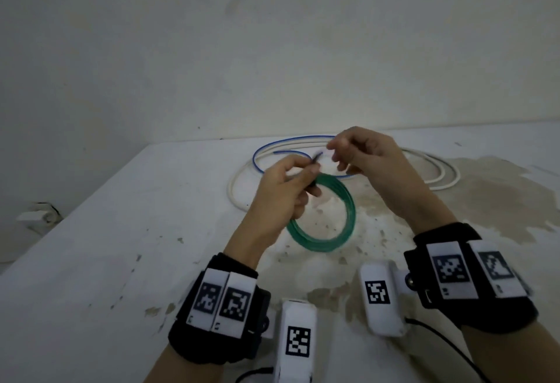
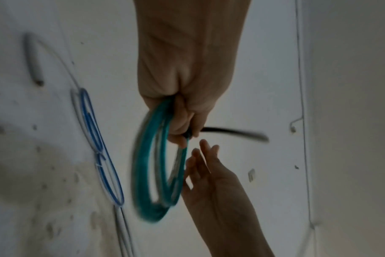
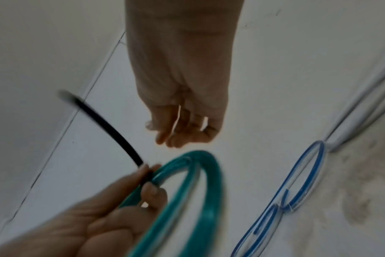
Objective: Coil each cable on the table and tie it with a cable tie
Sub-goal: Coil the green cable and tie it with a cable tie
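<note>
My left hand [image 1: 285,188] pinches the green coil [image 1: 324,219] at its top, together with a black cable tie [image 2: 233,133], holding both above the desk [image 1: 121,246]. The tie's free tail points away from the coil toward my right hand [image 1: 363,155], which hovers just beside it, fingers [image 3: 176,137] loosely curled and holding nothing. I judge the right hand is nearer that tail, so it should take it. The blue cable [image 1: 272,152] and white cable [image 1: 442,170] lie beyond.

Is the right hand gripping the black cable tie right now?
No, the right hand hangs with loose fingers clear of the black cable tie; the left hand pinches it against the green cable coil.
</note>
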